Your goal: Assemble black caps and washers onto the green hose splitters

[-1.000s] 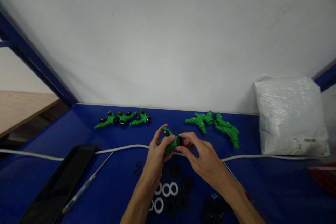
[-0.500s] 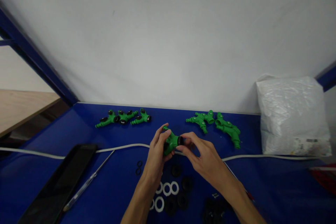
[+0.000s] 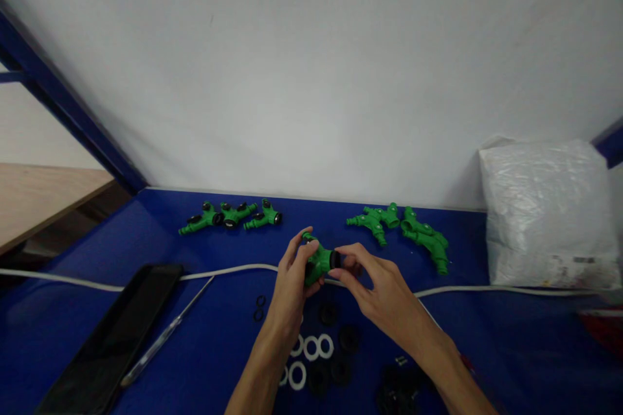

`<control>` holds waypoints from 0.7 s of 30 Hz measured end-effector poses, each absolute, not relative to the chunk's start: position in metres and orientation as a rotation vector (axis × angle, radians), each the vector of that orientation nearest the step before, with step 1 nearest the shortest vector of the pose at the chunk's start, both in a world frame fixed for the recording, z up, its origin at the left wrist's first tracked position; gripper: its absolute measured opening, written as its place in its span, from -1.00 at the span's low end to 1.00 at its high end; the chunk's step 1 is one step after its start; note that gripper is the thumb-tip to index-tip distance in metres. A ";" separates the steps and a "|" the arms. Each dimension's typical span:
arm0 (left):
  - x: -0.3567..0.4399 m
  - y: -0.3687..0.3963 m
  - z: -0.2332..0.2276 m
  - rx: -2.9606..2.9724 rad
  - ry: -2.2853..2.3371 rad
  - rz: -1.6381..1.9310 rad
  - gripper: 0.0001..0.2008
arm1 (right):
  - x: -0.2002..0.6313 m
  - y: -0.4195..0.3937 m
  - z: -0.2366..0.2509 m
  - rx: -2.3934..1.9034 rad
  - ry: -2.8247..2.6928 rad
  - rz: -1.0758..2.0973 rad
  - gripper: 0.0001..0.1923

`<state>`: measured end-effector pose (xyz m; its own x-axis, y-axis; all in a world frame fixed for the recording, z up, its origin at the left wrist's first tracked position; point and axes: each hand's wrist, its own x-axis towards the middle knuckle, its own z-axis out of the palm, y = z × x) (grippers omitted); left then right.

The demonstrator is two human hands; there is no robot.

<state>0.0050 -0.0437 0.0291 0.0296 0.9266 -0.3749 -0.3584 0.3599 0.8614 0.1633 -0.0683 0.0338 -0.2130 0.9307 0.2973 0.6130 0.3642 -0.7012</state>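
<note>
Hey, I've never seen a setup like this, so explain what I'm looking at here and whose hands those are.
There's no machine here: these are a person's own bare hands, seen from a camera worn on their head, looking forward and down. The left hand holds a green branching fitting, while the right hand's fingers are at its black end collar.

On the blue table lie more green fittings, white rings, a pale cable, a thin screwdriver-like tool and a dark phone-like device. A white wrapped package sits at the right.
</note>
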 end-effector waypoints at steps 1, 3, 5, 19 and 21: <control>0.005 -0.044 0.029 0.649 1.119 1.107 -0.43 | 0.163 -0.068 0.034 -1.361 -1.927 0.565 -0.82; 0.005 -0.045 0.029 0.646 1.103 1.106 -0.41 | 0.164 -0.069 0.033 -1.361 -1.933 0.503 -0.76; 0.005 -0.045 0.029 0.632 1.089 1.103 -0.39 | 0.165 -0.069 0.034 -1.305 -1.965 0.458 -0.68; 0.005 -0.045 0.031 0.626 1.085 1.091 -0.42 | 0.165 -0.070 0.033 -1.342 -1.971 0.441 -0.72; 0.005 -0.046 0.032 0.603 1.071 1.117 -0.43 | 0.165 -0.071 0.034 -1.256 -2.023 0.445 -0.64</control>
